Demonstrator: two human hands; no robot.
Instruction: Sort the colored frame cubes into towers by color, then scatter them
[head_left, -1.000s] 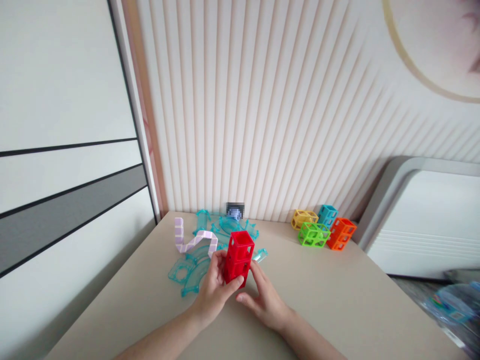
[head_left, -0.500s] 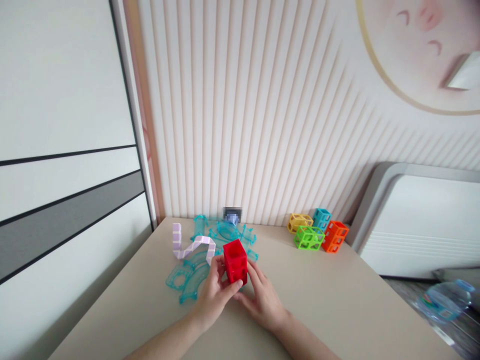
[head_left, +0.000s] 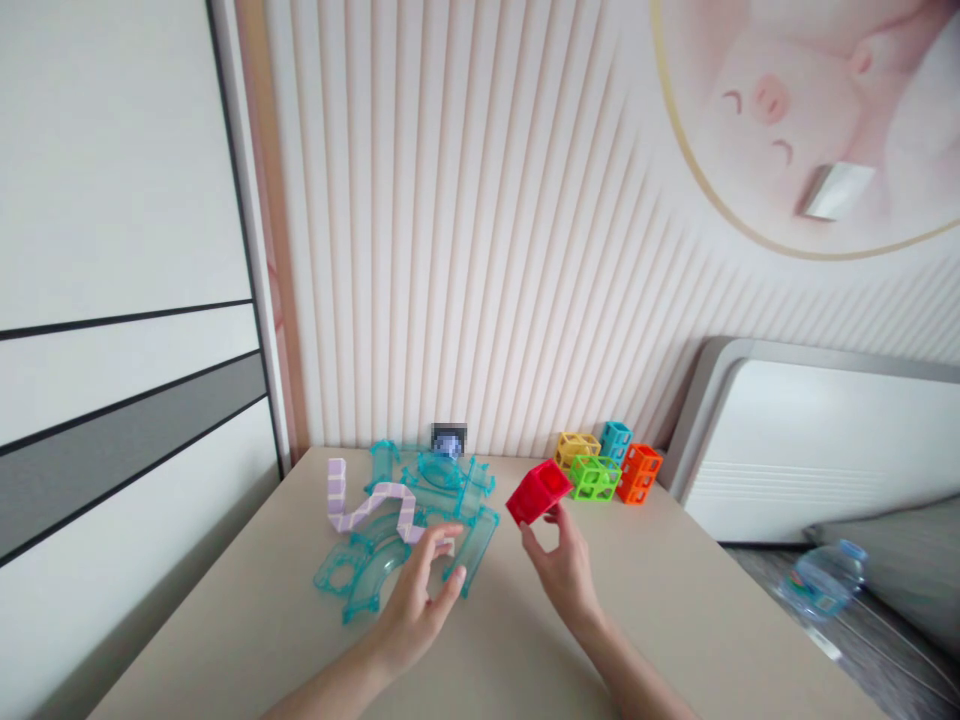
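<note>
A red box-shaped block (head_left: 538,492) is tilted above the table, pinched from below in the fingers of my right hand (head_left: 568,568). My left hand (head_left: 421,595) holds nothing; its fingers are spread near the clear teal track pieces (head_left: 376,578) lying flat on the table. Just beyond that hand, a lilac and white folding snake toy (head_left: 369,508) lies bent in a zigzag. Behind and to the right of the red block stand a green open-frame block (head_left: 595,479), a yellow one (head_left: 576,449), a blue one (head_left: 616,440) and an orange one (head_left: 640,474).
The beige table (head_left: 247,610) meets a ribbed wall (head_left: 450,250) at the back. On its left is a white cabinet (head_left: 112,180). A grey and white headboard (head_left: 817,440) stands at the right, and a plastic bottle (head_left: 823,580) lies below the table's right edge.
My left hand has let go of the red block and moved left, fingers apart. My right hand has carried the block to the right and tipped it. The view has shifted slightly right.
</note>
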